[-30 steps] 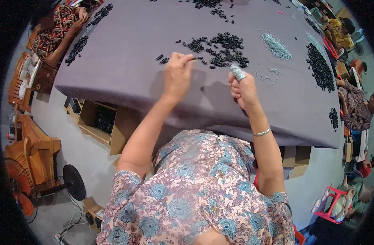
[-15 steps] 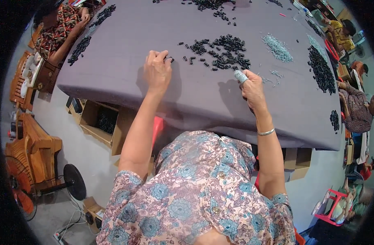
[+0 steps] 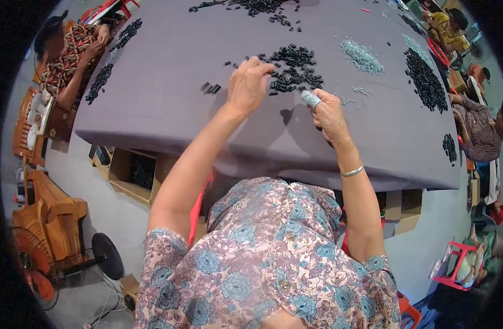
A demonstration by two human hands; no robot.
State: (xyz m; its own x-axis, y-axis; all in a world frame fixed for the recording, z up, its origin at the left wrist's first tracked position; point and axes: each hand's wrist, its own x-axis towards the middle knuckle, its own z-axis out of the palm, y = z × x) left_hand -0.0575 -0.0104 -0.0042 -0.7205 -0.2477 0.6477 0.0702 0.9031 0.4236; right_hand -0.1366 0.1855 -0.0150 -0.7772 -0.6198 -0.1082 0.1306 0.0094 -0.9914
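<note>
At upper centre, the left hand (image 3: pixel 247 86) pinches narrowly, its catch uncertain; the right hand (image 3: pixel 331 118) is curled closed, contents hidden. Black pieces (image 3: pixel 294 56) lie heaped beside them; a brushing knuckle could scatter some.

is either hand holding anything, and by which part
Cannot be told: the left hand is blurred beside the black pieces, and the right hand is curled, hiding its grip.

Both arms (image 3: pixel 199 156) fwd, L hand (image 3: pixel 247 88) w/ fingers (image 3: pixel 258 68) bent, R hand (image 3: pixel 330 118) curled shut.
</note>
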